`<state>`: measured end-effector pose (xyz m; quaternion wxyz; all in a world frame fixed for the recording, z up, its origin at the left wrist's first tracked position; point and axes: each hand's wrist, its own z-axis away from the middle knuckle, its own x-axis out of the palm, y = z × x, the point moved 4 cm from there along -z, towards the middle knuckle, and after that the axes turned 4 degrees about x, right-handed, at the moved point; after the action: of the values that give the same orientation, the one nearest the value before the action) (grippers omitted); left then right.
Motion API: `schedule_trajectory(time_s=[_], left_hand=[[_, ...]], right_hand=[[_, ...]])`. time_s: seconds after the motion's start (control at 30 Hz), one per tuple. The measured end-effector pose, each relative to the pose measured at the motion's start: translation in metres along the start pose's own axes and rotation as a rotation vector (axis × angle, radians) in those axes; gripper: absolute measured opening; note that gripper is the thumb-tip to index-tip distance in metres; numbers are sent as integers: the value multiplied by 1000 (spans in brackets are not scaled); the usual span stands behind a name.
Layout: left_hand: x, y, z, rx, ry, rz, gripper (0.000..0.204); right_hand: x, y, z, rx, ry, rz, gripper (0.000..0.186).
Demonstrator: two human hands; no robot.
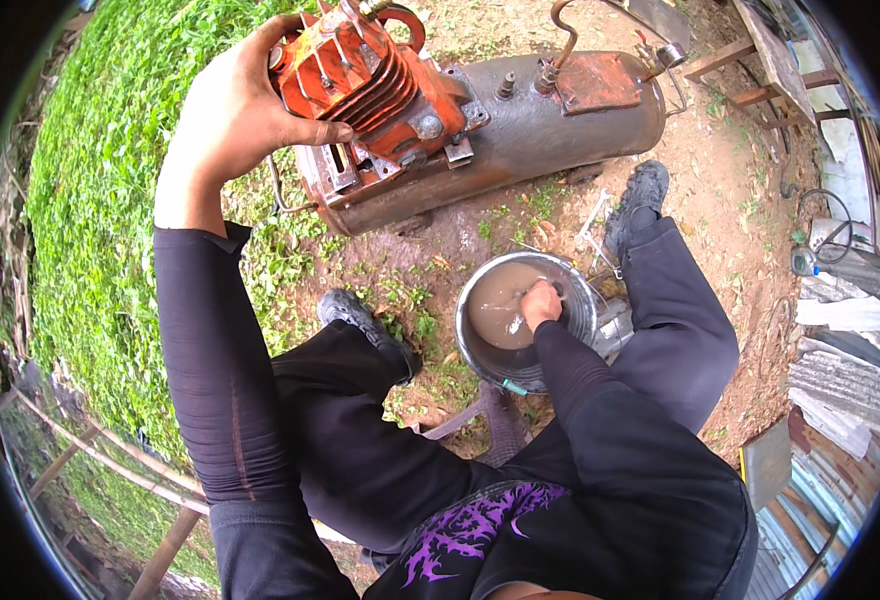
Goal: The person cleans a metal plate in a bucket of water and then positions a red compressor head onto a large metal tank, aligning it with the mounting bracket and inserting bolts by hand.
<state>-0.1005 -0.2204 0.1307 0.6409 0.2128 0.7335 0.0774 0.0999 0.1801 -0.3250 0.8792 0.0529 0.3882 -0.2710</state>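
An air compressor stands ahead of me: a long grey-brown tank (520, 125) carries an orange-red finned pump (375, 85) at its left end. My left hand (235, 110) grips the pump's left side, its thumb stretched along the near face and the fingertips at the upper edge. Between my feet sits a dark bucket (590, 325) of murky brown water (500, 305). My right hand (540, 302) dips into this water near the right wall. Its fingers are mostly under the surface, so their pose and anything in them are hidden.
Grass (110, 170) covers the left side, and bare soil (740, 200) the right. Pale metal pieces (592, 228) lie by my right shoe (640, 200). A bent pipe (565, 35) rises from the tank. Corrugated sheets (840, 390) lie at the far right; wooden poles (110, 455) stand lower left.
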Motion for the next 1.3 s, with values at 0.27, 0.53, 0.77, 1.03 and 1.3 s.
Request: schedule_trajectory(time_s=[0.27, 0.53, 0.77, 1.03, 1.3], left_hand=[[6, 5, -4, -11, -11, -8, 115], [-8, 17, -2, -111, -16, -82, 113], [-6, 18, -10, -50, 3, -31, 111], [-9, 11, -1, -36, 26, -27, 105], [-9, 17, 0, -7, 79, -62, 103]], right_hand=[[20, 22, 8, -170, -65, -78, 61], [5, -3, 7, -175, -217, -324, 58], [60, 46, -24, 647, -136, -1484, 42], [-90, -82, 85, 179, -816, -2013, 43], [-224, -235, 92, -229, -559, -1737, 48]])
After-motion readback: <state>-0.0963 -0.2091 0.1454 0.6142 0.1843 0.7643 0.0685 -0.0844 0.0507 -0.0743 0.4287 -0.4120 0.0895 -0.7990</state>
